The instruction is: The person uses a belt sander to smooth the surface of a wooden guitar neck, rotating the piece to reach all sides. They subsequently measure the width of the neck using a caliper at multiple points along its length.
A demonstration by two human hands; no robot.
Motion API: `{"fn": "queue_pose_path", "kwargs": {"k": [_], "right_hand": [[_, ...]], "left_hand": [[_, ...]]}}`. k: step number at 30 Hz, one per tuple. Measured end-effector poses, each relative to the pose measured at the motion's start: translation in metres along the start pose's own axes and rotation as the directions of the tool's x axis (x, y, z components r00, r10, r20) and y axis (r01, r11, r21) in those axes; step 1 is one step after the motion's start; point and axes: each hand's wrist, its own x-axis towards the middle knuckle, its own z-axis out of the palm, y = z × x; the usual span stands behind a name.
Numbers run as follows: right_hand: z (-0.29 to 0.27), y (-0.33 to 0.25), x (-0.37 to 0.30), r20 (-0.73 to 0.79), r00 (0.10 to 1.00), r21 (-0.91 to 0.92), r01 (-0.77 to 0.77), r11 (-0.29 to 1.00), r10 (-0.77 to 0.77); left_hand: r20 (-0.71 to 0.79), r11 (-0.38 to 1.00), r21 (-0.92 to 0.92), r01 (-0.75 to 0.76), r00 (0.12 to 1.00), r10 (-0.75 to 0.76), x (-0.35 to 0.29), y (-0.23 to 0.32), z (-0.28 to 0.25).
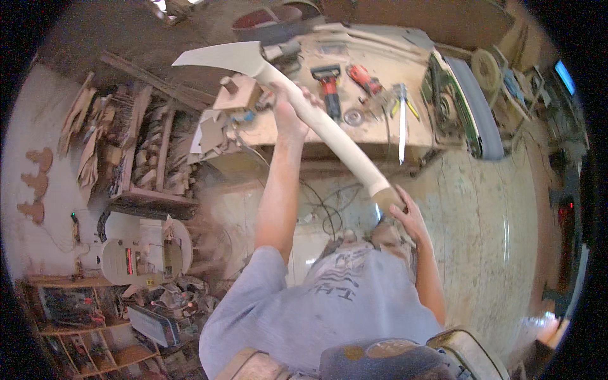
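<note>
Head view: a long, pale, smooth wooden piece with a curved, blade-shaped head [345, 149] slants in front of the person, its head at upper left and its brownish end at lower right. The bare left hand [291, 107] is closed around the shaft just below that head; the bare right hand [410, 218] grips the lower end, its fingers partly hidden. Behind the shaft stands a pale wooden workbench [408, 69], bearing a black-and-red power tool [330, 95] and a long, narrow silver blade [402, 133].
</note>
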Motion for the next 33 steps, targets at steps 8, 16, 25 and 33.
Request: {"fn": "queue_pose_path", "kwargs": {"k": [8, 16, 25, 33], "right_hand": [[-0.058, 0.004, -0.042, 0.158, 0.939, 0.302, -0.34, 0.891, 0.305], [-0.116, -0.006, -0.07, 0.173, 0.884, 0.626, -0.439, 0.644, 0.435], [-0.22, 0.043, -0.097, 0.205, 0.795, 0.795, -0.476, 0.377, 0.571], [-0.322, 0.088, -0.114, 0.312, 0.816, 0.776, -0.514, 0.365, 0.486]], "left_hand": [[-0.176, 0.95, -0.268, 0.159, 0.962, -0.21, -0.007, -0.036, -0.001], [-0.133, 0.949, -0.185, 0.254, 0.951, -0.28, -0.024, -0.091, 0.003], [-0.477, 0.949, -0.012, 0.316, 0.832, -0.283, -0.053, -0.185, 0.036], [-0.649, 0.961, 0.042, 0.274, 0.738, -0.182, -0.101, -0.255, 0.088]]}}
